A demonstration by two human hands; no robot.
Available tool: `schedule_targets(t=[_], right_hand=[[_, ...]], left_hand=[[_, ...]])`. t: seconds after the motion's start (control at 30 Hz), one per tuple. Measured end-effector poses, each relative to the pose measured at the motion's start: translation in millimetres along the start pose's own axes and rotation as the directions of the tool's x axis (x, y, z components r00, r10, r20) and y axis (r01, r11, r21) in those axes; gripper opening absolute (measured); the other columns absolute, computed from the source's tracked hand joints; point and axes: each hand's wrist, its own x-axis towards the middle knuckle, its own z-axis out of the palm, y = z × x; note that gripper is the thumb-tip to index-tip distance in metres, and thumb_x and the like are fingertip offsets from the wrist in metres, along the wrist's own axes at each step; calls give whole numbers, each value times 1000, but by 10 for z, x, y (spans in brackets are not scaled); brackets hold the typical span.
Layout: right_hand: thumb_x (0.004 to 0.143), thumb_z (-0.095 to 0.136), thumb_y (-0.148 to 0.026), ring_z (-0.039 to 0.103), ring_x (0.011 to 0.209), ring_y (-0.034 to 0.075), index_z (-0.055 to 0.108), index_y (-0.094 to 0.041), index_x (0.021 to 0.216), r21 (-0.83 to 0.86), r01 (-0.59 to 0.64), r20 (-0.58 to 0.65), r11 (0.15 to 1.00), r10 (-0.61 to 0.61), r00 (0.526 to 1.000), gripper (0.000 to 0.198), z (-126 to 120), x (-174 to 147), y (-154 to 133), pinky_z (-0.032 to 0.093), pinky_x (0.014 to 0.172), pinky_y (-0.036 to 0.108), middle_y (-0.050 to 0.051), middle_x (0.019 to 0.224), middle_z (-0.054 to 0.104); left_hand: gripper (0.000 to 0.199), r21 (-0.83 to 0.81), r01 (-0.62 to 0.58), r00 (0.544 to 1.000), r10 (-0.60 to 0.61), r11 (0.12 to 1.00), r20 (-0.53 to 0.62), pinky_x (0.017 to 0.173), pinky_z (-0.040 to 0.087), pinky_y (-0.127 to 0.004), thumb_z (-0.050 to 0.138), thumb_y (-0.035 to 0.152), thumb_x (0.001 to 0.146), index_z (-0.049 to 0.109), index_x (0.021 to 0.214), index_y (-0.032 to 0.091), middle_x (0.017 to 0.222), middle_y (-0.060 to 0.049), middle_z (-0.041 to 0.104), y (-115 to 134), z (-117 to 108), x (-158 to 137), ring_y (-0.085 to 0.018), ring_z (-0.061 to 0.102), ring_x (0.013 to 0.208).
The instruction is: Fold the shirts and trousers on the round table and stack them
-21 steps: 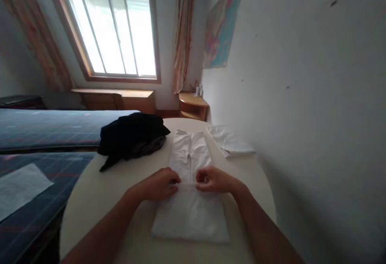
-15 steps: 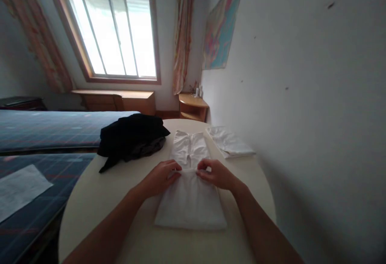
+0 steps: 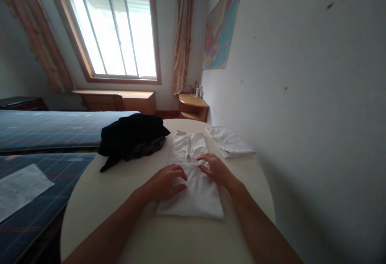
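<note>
A white garment (image 3: pixel 193 199), folded into a narrow strip with its near part turned over the far part, lies in front of me on the round table (image 3: pixel 144 227). My left hand (image 3: pixel 169 181) is over its left side, thumb and fingers apart. On the right side, my right hand (image 3: pixel 214 169) rests by the folded edge with its fingers spread. Neither hand grips the cloth. Whether the fingertips press on it or hover just above, I cannot tell.
A heap of black clothing (image 3: pixel 132 135) sits at the table's back left. Another folded white garment (image 3: pixel 230 141) lies at the back right, near the wall (image 3: pixel 316 135). To the left are beds with blue plaid covers (image 3: pixel 60 129) and a sheet of paper (image 3: pixel 25 189).
Both hands have let go of the pinched edge and their fingers have opened. The turned-over part now lies slightly farther from me, and its near edge has moved away too.
</note>
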Motion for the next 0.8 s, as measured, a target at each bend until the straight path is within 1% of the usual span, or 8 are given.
schedule_targets(t=[0.13,0.27,0.37,0.47,0.63,0.7,0.73,0.8], right_hand=[[88,64,-23,60,115,24,68,-21,113,34,-31,56,999,30,998,26,-1,-18,-2,44,102,39,9,119,69],[89,62,-27,63,110,24,70,-19,113,26,-40,104,999,37,994,27,17,-21,9,45,99,37,10,115,71],[89,61,-30,64,107,23,72,-19,110,6,-36,111,999,36,993,26,7,-17,7,45,97,35,9,111,73],[87,64,-34,67,96,22,76,-21,101,-13,-46,127,999,47,991,22,-31,-21,-36,47,89,31,7,101,75],[89,61,-40,64,69,16,77,-20,82,4,-21,254,1000,19,967,27,-78,-50,-186,46,69,25,3,74,74],[89,63,-38,65,78,18,77,-20,84,17,42,224,999,-44,974,23,-61,-47,-230,48,78,27,4,79,74],[89,64,-37,65,89,20,77,-21,93,8,68,174,998,-68,982,21,-45,-42,-241,48,86,30,6,89,75],[89,65,-38,59,114,25,70,-22,118,-24,81,75,996,-79,994,34,1,-32,-240,43,103,38,10,116,70]], left_hand=[[34,-23,-100,959,103,995,264,74,46,-25,78,47,74,71,99,25,93,-1,68,342,60,-20,-17,63,81],[32,15,-160,938,148,987,312,76,46,-26,81,40,72,74,100,28,95,-1,70,460,157,-6,-19,66,84],[20,-20,-132,937,131,991,325,73,47,-22,76,25,75,77,95,28,90,0,72,466,169,-6,-15,66,77],[23,-136,-101,923,143,986,356,69,47,-19,74,15,72,79,91,26,83,2,73,498,155,-28,-12,65,68],[15,-355,68,829,145,933,541,59,45,-17,82,26,72,81,86,24,70,2,74,635,211,-113,-11,64,59],[17,-400,122,789,156,908,595,57,45,-17,82,33,72,81,86,24,66,3,73,674,251,-137,-10,62,56],[19,-420,143,772,165,896,614,57,45,-17,83,36,72,81,87,24,66,3,72,683,264,-140,-10,62,56],[24,-462,179,753,181,869,632,57,45,-17,82,40,73,80,91,23,68,2,72,678,265,-129,-11,62,56]])
